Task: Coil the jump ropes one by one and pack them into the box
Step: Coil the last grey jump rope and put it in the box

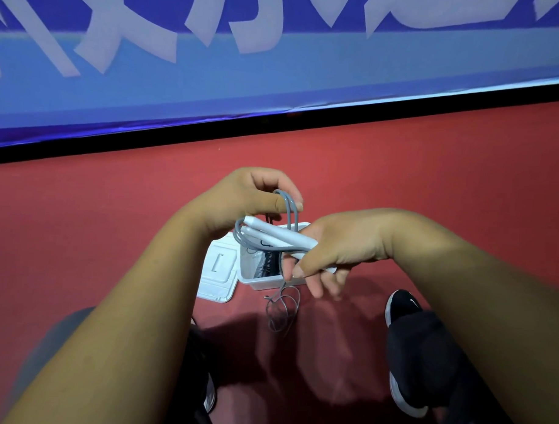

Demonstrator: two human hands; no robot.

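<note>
**Fingers on both ends of the grey rope, coil half made**

Fingers (288, 206) of the left hand (250, 195) pinch the top of the grey cord (290, 217) loops, with the thumb pressed across them. The right hand (343, 245) is curled round the two white handles (280, 235), which lie side by side and point up-left toward the loops. I have both hands above the white box (263, 283). It sits open on the red floor (431, 185), its lid (219, 273) lying flat against its left side. Something dark and ribbed is already inside; I can't tell what it is.

By my reading the rope is only partly gathered. A loose tail (281, 310) drops from under the right hand and lies in a tangle on the floor just off the box's near edge.

That tail is my main worry. If I draw it up fast, the tangle could tighten into a knot, or it could catch the near rim and drag or tip the light box. The pinch is the other weak spot: the cord looks springy, and if the thumb eases off, the loops could fly open. The box also looks snug, so a slack coil may not seat beside what is already in there.
</note>
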